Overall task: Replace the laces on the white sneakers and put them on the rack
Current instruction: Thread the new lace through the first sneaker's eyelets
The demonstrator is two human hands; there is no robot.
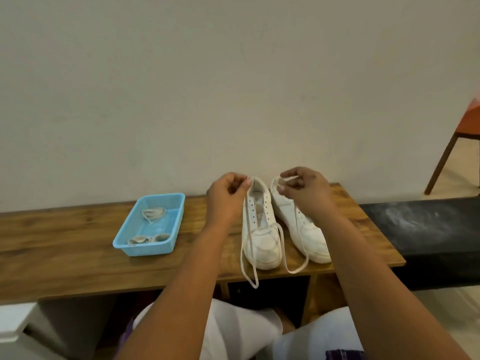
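Both hands, left hand [226, 194] and right hand [304, 187], pinch the long white lace [247, 245] above the unlaced white sneaker [262, 229]; uneven ends may result if one pinch slips.

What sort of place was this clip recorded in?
Probably a home or plain indoor room, not a workshop: a low wooden bench stands against a bare painted wall, an orange chair sits on a tiled floor to the right, and white sneakers rest on the bench.
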